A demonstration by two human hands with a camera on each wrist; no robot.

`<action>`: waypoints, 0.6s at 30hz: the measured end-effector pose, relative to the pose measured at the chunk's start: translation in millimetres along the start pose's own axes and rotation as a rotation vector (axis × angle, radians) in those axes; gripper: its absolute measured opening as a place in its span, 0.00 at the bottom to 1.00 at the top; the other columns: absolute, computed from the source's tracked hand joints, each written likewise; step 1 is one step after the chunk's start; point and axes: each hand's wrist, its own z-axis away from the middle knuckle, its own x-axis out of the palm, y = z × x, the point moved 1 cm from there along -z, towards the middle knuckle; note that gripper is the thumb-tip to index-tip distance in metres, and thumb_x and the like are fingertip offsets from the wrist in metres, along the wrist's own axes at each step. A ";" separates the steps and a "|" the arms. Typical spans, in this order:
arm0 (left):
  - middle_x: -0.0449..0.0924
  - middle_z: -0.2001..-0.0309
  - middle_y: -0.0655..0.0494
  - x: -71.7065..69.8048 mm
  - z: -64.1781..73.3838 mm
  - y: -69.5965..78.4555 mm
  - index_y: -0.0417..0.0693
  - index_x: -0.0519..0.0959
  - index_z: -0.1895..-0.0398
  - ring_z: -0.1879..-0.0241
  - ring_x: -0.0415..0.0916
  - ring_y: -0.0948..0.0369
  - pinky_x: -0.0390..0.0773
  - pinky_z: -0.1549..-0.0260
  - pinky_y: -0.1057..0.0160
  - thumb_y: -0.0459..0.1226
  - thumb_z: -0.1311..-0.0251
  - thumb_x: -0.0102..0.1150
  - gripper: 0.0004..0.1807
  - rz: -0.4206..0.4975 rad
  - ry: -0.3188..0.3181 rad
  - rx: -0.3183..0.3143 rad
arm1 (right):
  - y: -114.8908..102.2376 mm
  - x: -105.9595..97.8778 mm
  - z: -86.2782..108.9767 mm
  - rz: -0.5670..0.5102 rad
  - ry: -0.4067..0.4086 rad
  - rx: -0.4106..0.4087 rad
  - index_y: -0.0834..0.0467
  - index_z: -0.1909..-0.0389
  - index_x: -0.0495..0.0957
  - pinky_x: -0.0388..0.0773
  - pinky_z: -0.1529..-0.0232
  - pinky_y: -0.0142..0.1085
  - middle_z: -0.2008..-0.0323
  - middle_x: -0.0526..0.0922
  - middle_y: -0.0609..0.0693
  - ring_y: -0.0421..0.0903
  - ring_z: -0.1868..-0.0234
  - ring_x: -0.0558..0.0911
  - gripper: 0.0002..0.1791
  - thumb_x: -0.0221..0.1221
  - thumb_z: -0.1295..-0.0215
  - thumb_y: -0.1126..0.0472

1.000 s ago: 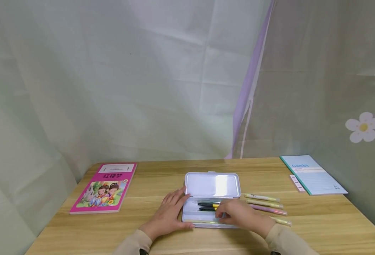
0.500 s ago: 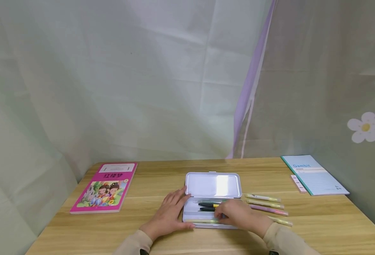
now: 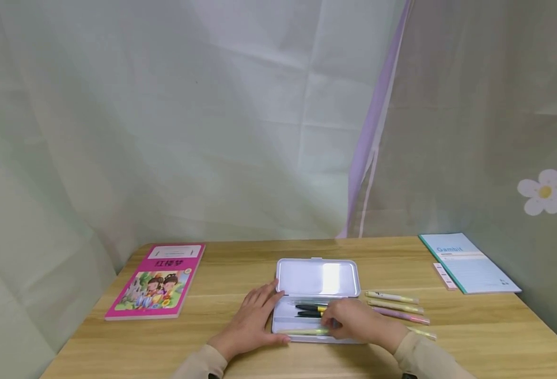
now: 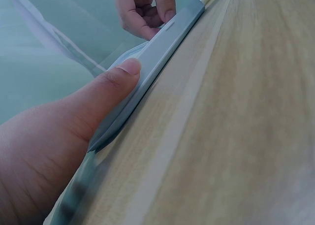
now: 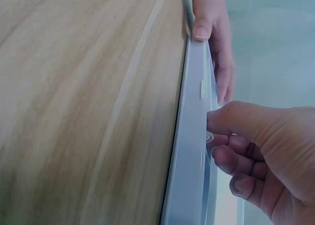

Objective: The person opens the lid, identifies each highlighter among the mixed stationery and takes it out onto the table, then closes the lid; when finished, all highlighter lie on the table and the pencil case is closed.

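Observation:
A white pencil case [image 3: 302,277] lies with its lid raised back. My left hand [image 3: 252,318] holds its left end, thumb [image 4: 129,67] on the front edge and fingers near the hinge. A pale yellow-green pen [image 3: 302,332] lies along the front compartment. Over the case's right half, my right hand [image 3: 354,320] has its fingers curled and seems to pinch this pen's right end, mostly hidden by the hand. Two black-and-yellow pens [image 3: 309,310] lie in the back compartment, their right ends covered by the right hand.
Several patterned pens [image 3: 394,306] lie on the wooden table [image 3: 231,258], right of the case. A pink book [image 3: 152,284] is at the left. A blue notebook [image 3: 473,266] and a small pink-and-white strip [image 3: 444,276] sit at the back right. Curtains hang behind.
Little differs. The right hand stays over the case, with only slight movement of its fingers. The left hand has kept its place, and the view has shifted slightly.

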 end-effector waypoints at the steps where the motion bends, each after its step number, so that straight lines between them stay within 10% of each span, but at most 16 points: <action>1: 0.45 0.22 0.54 -0.2 -0.2 0.2 0.54 0.61 0.28 0.27 0.51 0.49 0.53 0.29 0.42 0.73 0.55 0.55 0.54 -0.001 -0.005 -0.005 | 0.0 -0.5 0.3 -0.002 -0.001 -0.002 0.52 0.72 0.84 0.67 0.72 0.16 0.76 0.78 0.37 0.25 0.74 0.69 0.05 0.68 0.51 0.64; 18: 0.47 0.23 0.52 -0.8 1.1 1.0 0.52 0.62 0.29 0.27 0.52 0.49 0.55 0.30 0.41 0.72 0.54 0.56 0.54 -0.007 0.005 0.007 | 3.5 -12.7 6.0 -0.106 -0.023 0.056 0.54 0.69 0.82 0.69 0.72 0.18 0.74 0.76 0.40 0.26 0.74 0.69 0.09 0.65 0.52 0.68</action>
